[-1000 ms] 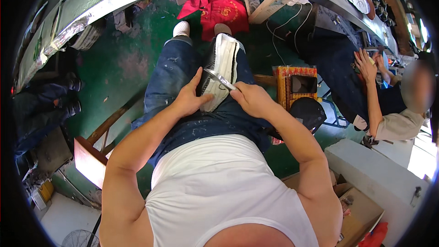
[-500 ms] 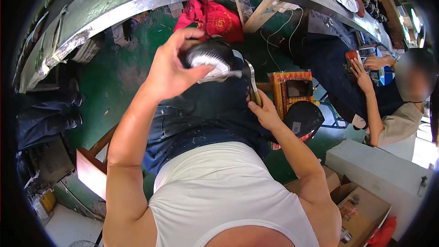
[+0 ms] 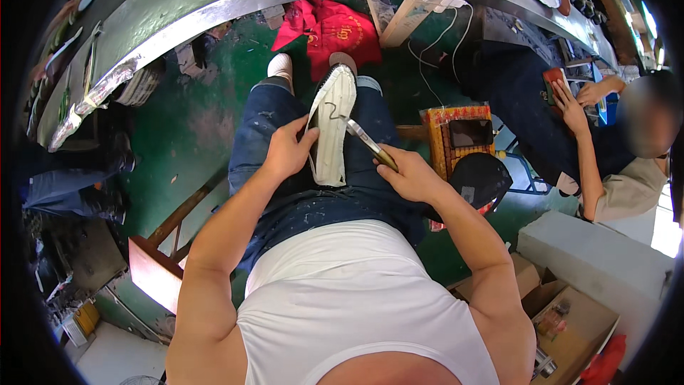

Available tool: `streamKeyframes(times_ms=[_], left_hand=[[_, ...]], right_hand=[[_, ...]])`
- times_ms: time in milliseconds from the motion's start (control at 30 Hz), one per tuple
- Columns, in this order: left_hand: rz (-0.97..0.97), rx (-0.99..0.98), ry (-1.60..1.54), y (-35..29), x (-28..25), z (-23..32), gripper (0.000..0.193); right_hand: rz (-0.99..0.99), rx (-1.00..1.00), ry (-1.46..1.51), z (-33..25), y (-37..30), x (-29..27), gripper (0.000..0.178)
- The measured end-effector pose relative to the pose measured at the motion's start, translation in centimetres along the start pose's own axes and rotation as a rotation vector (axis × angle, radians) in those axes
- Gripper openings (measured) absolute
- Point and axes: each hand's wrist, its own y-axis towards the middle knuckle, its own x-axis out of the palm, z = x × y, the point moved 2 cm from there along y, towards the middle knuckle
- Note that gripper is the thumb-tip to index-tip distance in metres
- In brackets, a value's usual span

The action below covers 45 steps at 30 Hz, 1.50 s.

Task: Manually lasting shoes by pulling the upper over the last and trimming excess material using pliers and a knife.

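An unfinished shoe (image 3: 331,146) rests over my lap, its long cream underside turned up and a dark rim at the toe. My left hand (image 3: 288,148) grips its left edge, thumb over the side. From the right, my right hand (image 3: 413,173) is closed round a metal hand tool (image 3: 367,139) with a yellowish-brown handle. The tool's tip is over the right side of the underside. A thin dark curved shape lies at that tip; whether it belongs to the tool or is a mark, I cannot tell.
Ahead runs a grey metal bench (image 3: 263,3). A red cloth bag (image 3: 342,36) lies on the floor beneath it. To my right are a beaded seat (image 3: 456,128) with a phone, a black cap (image 3: 477,182) and a co-worker (image 3: 605,164). A cardboard box (image 3: 577,321) stands lower right.
The shoe has come down from a raised position to my lap, its full underside now showing. My left hand has lowered with it. The tool now points at the underside.
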Motion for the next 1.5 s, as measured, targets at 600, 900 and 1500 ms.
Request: streamKeyframes(times_ms=[600,900,1500], left_hand=[[0.312,0.234,0.064,1.4,0.6,0.9,0.038],[-0.168,-0.119,-0.936,2.0,1.1,-0.6,0.057],[-0.079,-0.201,-0.854,3.1,1.1,0.9,0.057]], right_hand=[[-0.587,0.212,-0.483,-6.7,7.9,-5.9,0.027],[-0.201,0.013,-0.354,-4.6,6.2,-1.9,0.024],[-0.211,0.305,0.201,-2.6,7.3,0.2,0.023]])
